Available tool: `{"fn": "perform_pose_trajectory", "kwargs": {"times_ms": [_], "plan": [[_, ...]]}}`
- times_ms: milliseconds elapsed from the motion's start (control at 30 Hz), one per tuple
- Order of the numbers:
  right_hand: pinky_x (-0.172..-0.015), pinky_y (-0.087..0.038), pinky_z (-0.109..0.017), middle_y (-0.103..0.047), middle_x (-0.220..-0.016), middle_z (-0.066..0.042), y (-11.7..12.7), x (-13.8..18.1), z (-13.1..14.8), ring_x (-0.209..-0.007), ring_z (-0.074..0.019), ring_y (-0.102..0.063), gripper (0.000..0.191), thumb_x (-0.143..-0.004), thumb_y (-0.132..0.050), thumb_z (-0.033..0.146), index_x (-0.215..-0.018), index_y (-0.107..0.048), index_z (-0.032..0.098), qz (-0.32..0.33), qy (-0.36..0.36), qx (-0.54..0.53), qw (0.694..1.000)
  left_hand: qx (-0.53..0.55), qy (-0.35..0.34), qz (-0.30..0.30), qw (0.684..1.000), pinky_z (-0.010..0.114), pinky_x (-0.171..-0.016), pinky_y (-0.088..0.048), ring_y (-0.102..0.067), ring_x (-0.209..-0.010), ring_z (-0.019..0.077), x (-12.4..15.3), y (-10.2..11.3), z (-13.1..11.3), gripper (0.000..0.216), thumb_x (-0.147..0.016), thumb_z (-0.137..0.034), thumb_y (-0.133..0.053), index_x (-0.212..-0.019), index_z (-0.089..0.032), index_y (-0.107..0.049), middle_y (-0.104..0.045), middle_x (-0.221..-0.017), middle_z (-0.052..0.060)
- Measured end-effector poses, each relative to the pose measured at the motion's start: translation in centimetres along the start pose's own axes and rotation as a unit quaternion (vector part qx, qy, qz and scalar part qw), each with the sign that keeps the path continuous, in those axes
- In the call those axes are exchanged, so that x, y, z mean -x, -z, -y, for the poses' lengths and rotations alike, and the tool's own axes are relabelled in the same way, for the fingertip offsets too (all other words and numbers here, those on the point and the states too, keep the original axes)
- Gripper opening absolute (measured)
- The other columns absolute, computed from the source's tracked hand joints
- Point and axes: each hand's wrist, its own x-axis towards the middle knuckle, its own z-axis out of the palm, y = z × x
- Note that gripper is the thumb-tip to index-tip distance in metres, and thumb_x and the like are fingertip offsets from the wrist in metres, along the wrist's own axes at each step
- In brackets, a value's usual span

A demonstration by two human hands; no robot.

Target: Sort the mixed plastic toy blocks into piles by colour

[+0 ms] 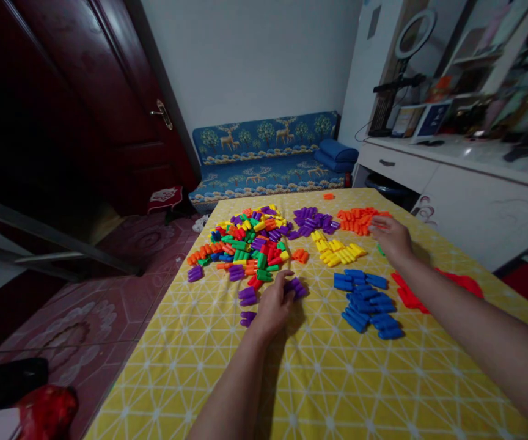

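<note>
My left hand [274,304] is at the near edge of the mixed pile, its thumb and fingers curled against a purple plastic block [297,288] made of joined rounded tubes. Other purple blocks [247,297] lie just left of that hand. Over at the right end of the orange blocks [358,220], my right hand [392,237] has its fingertips pinched at an orange piece, partly hidden by the fingers. The mixed pile [241,241] holds purple, green, red, yellow, orange and blue blocks.
Sorted groups of purple [312,221], yellow [337,249], blue [369,302] and red blocks [410,293] lie on the yellow patterned tablecloth [319,379]. One orange block [329,196] lies near the far edge. Beyond stands a blue sofa [268,165]; a white cabinet [479,195] is at right.
</note>
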Motion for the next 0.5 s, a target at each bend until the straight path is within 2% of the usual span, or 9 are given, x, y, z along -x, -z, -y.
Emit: {"fn": "perform_pose_trajectory", "kwargs": {"times_ms": [33,133,233,300,367,500], "plan": [[-0.074,-0.055,-0.037,-0.072,-0.093,-0.011,-0.9,1.6,0.9,-0.082,-0.0229,-0.069,0.028,-0.07,-0.067,0.03,-0.094,-0.067,0.014,0.026,0.001,-0.003,1.0,0.013,-0.003,-0.009,1.0,0.03,-0.075,-0.044,-0.061,-0.085,0.0202,-0.1,-0.1,0.1,0.042,-0.083,-0.012,-0.05,-0.123,-0.022,-0.046,-0.066,-0.091,0.004],[-0.072,-0.056,-0.033,-0.073,-0.097,-0.007,-3.3,7.7,4.3,-0.082,-0.0207,-0.069,0.027,-0.076,-0.063,0.029,-0.1,-0.068,0.018,0.229,0.008,-0.035,0.973,0.045,-0.013,-0.023,0.999,0.027,-0.068,-0.042,-0.059,-0.072,0.0172,-0.3,-0.3,0.4,0.037,-0.083,-0.012,-0.054,-0.118,-0.02,-0.048,-0.063,-0.076,0.0],[-0.076,-0.055,-0.032,-0.07,-0.109,-0.008,-4.7,13.2,7.1,-0.087,-0.0195,-0.068,0.036,-0.076,-0.061,0.021,-0.112,-0.066,0.021,0.339,0.077,-0.001,0.938,0.063,-0.018,-0.026,0.997,0.024,-0.063,-0.04,-0.057,-0.066,0.0151,-0.4,-0.2,0.6,0.033,-0.083,-0.014,-0.057,-0.115,-0.02,-0.05,-0.062,-0.071,-0.002],[-0.085,-0.053,-0.035,-0.068,-0.117,-0.009,-5.2,15.6,8.0,-0.098,-0.0218,-0.066,0.044,-0.076,-0.062,0.018,-0.12,-0.064,0.022,0.369,0.114,0.047,0.921,0.078,-0.023,-0.028,0.996,0.024,-0.064,-0.042,-0.06,-0.068,0.0152,-0.4,-0.3,0.8,0.029,-0.083,-0.015,-0.057,-0.112,-0.02,-0.052,-0.065,-0.074,-0.001],[-0.091,-0.05,-0.036,-0.066,-0.121,-0.009,-5.5,17.0,8.3,-0.107,-0.0237,-0.064,0.046,-0.076,-0.064,0.017,-0.122,-0.063,0.023,0.373,0.126,0.092,0.915,0.091,-0.027,-0.028,0.995,0.024,-0.066,-0.044,-0.063,-0.073,0.0159,-0.4,-0.3,0.8,0.024,-0.084,-0.015,-0.056,-0.107,-0.019,-0.055,-0.068,-0.078,0.001],[-0.087,-0.05,-0.035,-0.07,-0.112,-0.008,-5.6,18.5,8.4,-0.103,-0.0247,-0.065,0.037,-0.078,-0.065,0.02,-0.115,-0.065,0.024,0.336,0.092,0.151,0.925,0.092,-0.037,-0.023,0.995,0.025,-0.071,-0.048,-0.066,-0.079,0.0167,-0.4,-0.2,0.5,0.017,-0.084,-0.014,-0.054,-0.099,-0.018,-0.061,-0.071,-0.087,0.004]]}}
